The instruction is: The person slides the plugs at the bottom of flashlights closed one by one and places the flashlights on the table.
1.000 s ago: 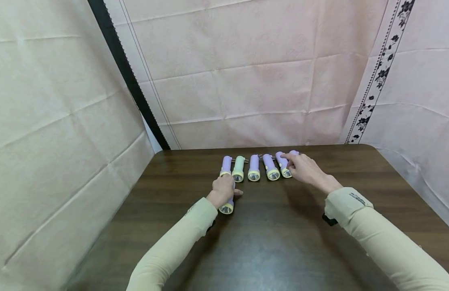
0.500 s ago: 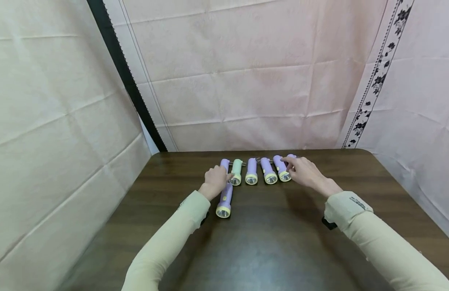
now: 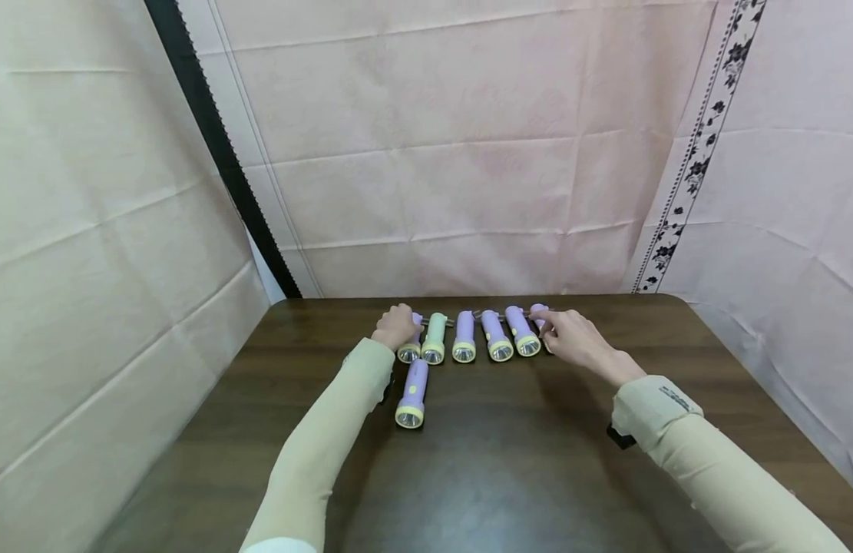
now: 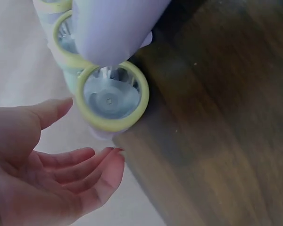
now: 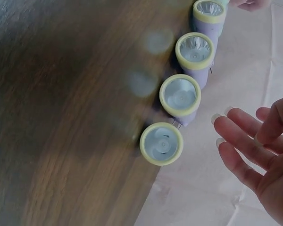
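Observation:
A row of flashlights lies along the far side of the table, lenses toward me. My left hand [image 3: 396,326] is at the leftmost purple flashlight [image 3: 408,353], covering part of it. In the left wrist view, that hand's thumb and loosely bent fingers stand apart beside a yellow-rimmed lens [image 4: 111,101], holding nothing. A green flashlight [image 3: 435,336] lies just right of it. Nearer me lies a single purple flashlight [image 3: 414,388]. My right hand [image 3: 574,338] reaches over the rightmost purple flashlight [image 3: 539,309], partly hiding it; its fingers are loosely bent around nothing in the right wrist view.
Between the hands lie more purple flashlights, one in the middle [image 3: 464,334], one beside it [image 3: 495,336] and another [image 3: 520,330] close to the right hand. The dark wooden table [image 3: 495,461] ends at a light cloth backdrop [image 3: 433,192].
My left hand has moved from the near purple flashlight back to the leftmost one in the row. My right hand has shifted slightly right, from the second-last flashlight toward the last.

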{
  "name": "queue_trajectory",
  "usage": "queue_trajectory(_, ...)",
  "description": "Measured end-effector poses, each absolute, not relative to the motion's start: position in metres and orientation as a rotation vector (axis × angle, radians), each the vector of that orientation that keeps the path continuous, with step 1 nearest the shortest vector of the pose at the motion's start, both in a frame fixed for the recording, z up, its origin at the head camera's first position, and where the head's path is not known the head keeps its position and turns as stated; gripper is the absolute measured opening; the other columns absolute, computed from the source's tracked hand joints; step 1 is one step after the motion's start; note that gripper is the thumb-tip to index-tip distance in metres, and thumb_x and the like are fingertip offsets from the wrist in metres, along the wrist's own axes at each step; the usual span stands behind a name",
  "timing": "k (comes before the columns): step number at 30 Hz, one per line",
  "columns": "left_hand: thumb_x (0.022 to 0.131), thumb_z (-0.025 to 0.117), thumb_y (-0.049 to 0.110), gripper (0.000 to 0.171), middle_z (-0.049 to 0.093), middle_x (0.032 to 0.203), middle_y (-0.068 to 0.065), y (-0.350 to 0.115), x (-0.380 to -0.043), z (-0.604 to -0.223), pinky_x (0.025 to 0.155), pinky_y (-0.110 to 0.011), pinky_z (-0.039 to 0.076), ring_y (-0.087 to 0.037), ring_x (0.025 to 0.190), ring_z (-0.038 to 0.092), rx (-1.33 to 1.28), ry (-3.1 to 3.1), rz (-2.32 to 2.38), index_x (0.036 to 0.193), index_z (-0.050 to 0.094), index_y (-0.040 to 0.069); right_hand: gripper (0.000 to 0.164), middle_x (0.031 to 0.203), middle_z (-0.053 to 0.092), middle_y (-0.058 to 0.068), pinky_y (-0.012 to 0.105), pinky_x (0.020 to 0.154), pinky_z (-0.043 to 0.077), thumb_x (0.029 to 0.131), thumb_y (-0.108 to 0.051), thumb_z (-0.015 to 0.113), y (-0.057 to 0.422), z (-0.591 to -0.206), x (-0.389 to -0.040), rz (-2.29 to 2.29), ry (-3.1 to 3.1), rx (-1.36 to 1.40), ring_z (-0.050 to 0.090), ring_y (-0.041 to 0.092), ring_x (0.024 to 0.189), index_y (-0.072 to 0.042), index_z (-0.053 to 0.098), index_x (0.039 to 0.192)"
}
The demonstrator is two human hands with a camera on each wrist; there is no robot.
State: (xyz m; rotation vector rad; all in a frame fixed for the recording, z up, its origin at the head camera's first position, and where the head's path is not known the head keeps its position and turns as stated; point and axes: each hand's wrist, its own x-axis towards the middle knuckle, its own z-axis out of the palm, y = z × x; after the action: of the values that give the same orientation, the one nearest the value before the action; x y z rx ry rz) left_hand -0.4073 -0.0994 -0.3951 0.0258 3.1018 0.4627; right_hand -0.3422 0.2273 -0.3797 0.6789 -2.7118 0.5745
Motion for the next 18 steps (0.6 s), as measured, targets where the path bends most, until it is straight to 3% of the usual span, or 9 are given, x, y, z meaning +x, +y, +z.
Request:
queue_trajectory(8, 0.090, 0.065, 0.031, 0.057, 0.059, 0.118, -0.023, -0.097, -0.415, -0.405, 0.088, -0.047, 0.051, -0.036, 0.103, 0.062, -0.100, 2.987, 0.635, 0.128, 0.044, -0.006, 0.043, 0.086, 0.074, 0.007, 0.037, 0.068, 0.050, 0.081, 0.001, 0.051, 0.234, -0.381, -0.341, 0.572, -2.738, 0.655, 0.065, 0.017, 0.076, -0.005, 0.064, 0.122)
queue_trajectory(18, 0.083, 0.068, 0.021, 0.049, 0.059, 0.113, -0.021, -0.101, -0.421, -0.409, 0.083, -0.044, 0.052, -0.034, 0.099, 0.061, -0.125, 3.014, 0.668, 0.120, 0.048, -0.004, 0.044, 0.080, 0.072, 0.004, 0.033, 0.063, 0.047, 0.078, 0.003, 0.050, 0.240, -0.378, -0.342, 0.576, -2.728, 0.640, 0.059, 0.012, 0.068, -0.005, 0.066, 0.118)
